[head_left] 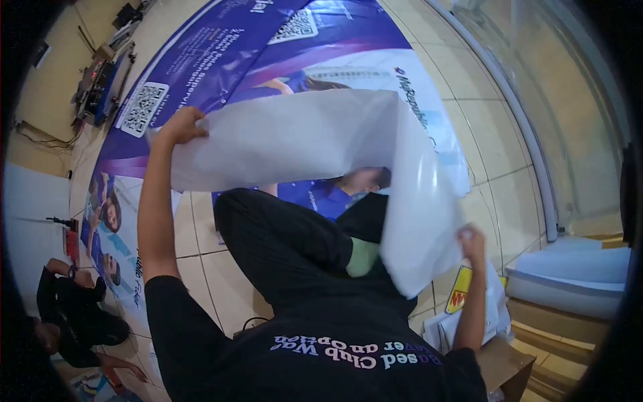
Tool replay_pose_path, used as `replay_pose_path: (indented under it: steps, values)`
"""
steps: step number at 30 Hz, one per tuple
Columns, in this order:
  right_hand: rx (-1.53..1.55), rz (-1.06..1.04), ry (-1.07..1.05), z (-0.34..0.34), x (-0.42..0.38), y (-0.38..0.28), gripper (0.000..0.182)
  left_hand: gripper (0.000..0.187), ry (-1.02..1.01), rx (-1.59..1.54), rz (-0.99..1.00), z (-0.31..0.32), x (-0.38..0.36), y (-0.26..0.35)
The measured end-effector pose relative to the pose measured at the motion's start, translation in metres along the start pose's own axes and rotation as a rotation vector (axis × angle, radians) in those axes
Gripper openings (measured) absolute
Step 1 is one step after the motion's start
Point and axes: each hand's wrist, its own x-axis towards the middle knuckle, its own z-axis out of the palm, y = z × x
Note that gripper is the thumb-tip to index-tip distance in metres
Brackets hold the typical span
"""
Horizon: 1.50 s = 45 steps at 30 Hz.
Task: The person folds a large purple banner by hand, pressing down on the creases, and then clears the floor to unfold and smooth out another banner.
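A long strip of white, glossy sheet (288,137), perhaps banner material, is raised over my crossed legs. My left hand (182,126) is closed on its left end. From there the strip runs across, folds sharply at the upper right and hangs down towards me. On the right, my right hand (471,241) has its fingers closed at the edge of the hanging part (422,221). Beneath and beyond the strip lie large printed purple banners (207,57) with QR codes, partly hidden by it.
Another person (84,308) sits on the floor at the lower left. A cardboard box (502,365) and a folded white sheet with a yellow label (459,289) are by my right arm. White stacked material (569,268) stands at the right. Electronic equipment (100,87) is at the upper left.
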Motion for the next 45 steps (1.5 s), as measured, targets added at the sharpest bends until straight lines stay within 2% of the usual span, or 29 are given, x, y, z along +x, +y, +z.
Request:
replay_pose_path:
  steps: [1,2,3,4,5,6,8,10,12,14,16,19,21,23,25,27,30,31,32,34,36,38,40,41,42,44,45]
  values:
    - [-0.109,-0.074,0.188,-0.020,0.032,0.005,0.015,0.020,0.199,0.067,-0.142,-0.003,0.001,-0.004]
    - [-0.232,-0.064,0.327,-0.049,0.059,-0.014,0.014,0.020,0.220,0.074,-0.157,-0.004,0.005,-0.016]
    - [-0.173,-0.159,0.446,-0.072,0.100,0.013,0.015,0.018,0.616,0.049,-0.119,-0.006,0.009,-0.031]
    - [-0.177,-0.214,0.753,-0.088,0.128,0.010,0.017,0.017,1.012,0.030,-0.074,-0.012,0.007,-0.042]
    - [-0.176,-0.238,0.766,-0.112,0.140,-0.017,0.015,0.019,1.113,-0.010,-0.178,-0.018,-0.001,-0.043]
    - [-0.179,-0.258,0.771,-0.135,0.143,-0.043,0.013,0.019,1.122,0.001,-0.201,-0.020,-0.012,-0.043]
    - [-0.205,-0.326,0.808,-0.150,0.159,-0.047,0.014,0.026,1.398,0.084,-0.169,-0.016,-0.035,-0.043]
    - [-0.227,-0.375,0.858,-0.147,0.170,-0.038,0.016,0.043,1.328,0.226,-0.178,0.017,-0.051,-0.060]
    - [-0.364,-0.409,0.703,-0.129,0.167,-0.021,0.021,0.052,1.185,0.228,-0.181,0.060,-0.070,-0.067]
    - [-0.339,-0.407,0.688,-0.102,0.166,0.006,0.023,0.059,1.073,0.180,-0.225,0.100,-0.087,-0.059]
    - [-0.377,-0.227,0.678,-0.075,0.170,0.037,0.020,0.059,0.990,0.194,-0.228,0.143,-0.094,-0.063]
    - [-0.359,-0.165,0.683,-0.036,0.174,0.065,0.022,0.060,0.772,0.198,-0.271,0.197,-0.102,-0.060]
    - [-0.356,-0.184,0.671,-0.019,0.174,0.071,0.023,0.064,0.660,0.128,-0.327,0.240,-0.106,-0.074]
    - [-0.429,-0.109,0.677,-0.004,0.181,0.071,0.023,0.059,0.591,0.118,-0.380,0.278,-0.107,-0.087]
    - [-0.331,0.047,0.613,0.012,0.192,0.078,0.021,0.055,0.478,0.061,-0.490,0.285,-0.102,-0.064]
    - [-0.327,0.125,0.561,0.018,0.206,0.074,0.019,0.061,0.400,0.070,-0.481,0.323,-0.088,-0.082]
    - [-0.304,0.162,0.582,0.017,0.234,0.076,0.017,0.070,0.288,0.041,-0.387,0.331,-0.064,-0.064]
    - [-0.300,0.140,0.626,0.018,0.247,0.081,0.016,0.066,0.292,0.010,-0.244,0.343,-0.056,-0.075]
    - [-0.305,0.145,0.612,0.018,0.261,0.092,0.016,0.066,0.277,-0.028,-0.244,0.340,-0.054,-0.065]
    - [-0.227,0.127,0.906,0.010,0.294,0.120,0.016,0.066,0.254,-0.084,-0.228,0.330,-0.045,-0.047]
    - [-0.176,0.022,1.065,-0.008,0.325,0.130,0.012,0.065,0.231,-0.129,-0.208,0.319,-0.038,-0.036]
    - [-0.276,-0.214,1.128,-0.029,0.341,0.099,0.013,0.065,0.200,-0.171,-0.200,0.307,-0.036,-0.026]
    - [-0.231,-0.347,1.089,-0.034,0.347,0.077,0.014,0.064,0.168,-0.211,-0.204,0.294,-0.032,-0.017]
    - [-0.244,-0.343,0.976,-0.030,0.352,0.095,0.019,0.064,0.152,-0.228,-0.200,0.288,-0.030,-0.012]
    - [-0.235,-0.352,0.958,-0.022,0.355,0.117,0.019,0.064,0.136,-0.247,-0.200,0.284,-0.027,-0.007]
    - [-0.349,-0.147,0.629,0.005,0.360,0.163,0.034,0.064,0.109,-0.284,-0.199,0.276,-0.022,0.005]
    - [-0.344,-0.038,0.588,0.023,0.359,0.179,0.045,0.064,0.093,-0.308,-0.197,0.272,-0.019,0.012]
